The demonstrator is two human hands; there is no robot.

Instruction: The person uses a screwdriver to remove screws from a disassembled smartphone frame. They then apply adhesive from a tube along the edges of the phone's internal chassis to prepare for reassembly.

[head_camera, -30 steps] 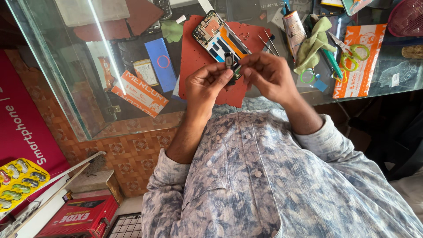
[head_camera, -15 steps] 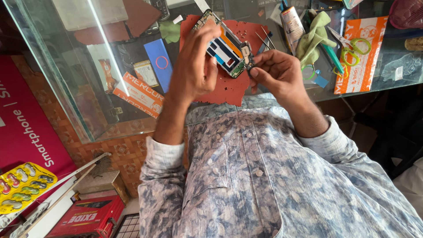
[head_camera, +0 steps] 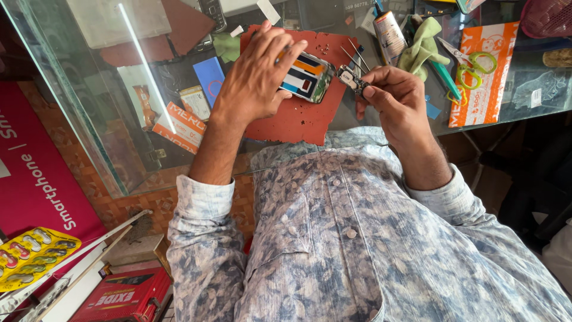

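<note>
Since half a second ago your left hand (head_camera: 253,80) has laid the opened phone (head_camera: 307,77) flatter on the red mat (head_camera: 298,116), and your right hand (head_camera: 396,98) has drawn off toward 3 o'clock with a small dark part (head_camera: 351,79). Your left hand now lies palm down over the phone's 9 o'clock end, fingers curled around its edge and pressing it to the mat on the glass desk (head_camera: 89,113). Your right hand is closed in a pinch, thumb and fingertips gripping the small part just beside the phone's 3 o'clock end. That part looks light, stiff and fragile, so hold it by its edges and not by any contacts; the phone's exposed inside looks just as delicate, and it is best gripped by its frame. At 12 o'clock from the part two thin metal tools (head_camera: 357,55) lie on the mat, with a green cloth (head_camera: 422,48) and green-handled scissors (head_camera: 473,62) farther toward 2 o'clock. Your left hand hides much of the phone, and what exactly the small part is cannot be made out.
</note>
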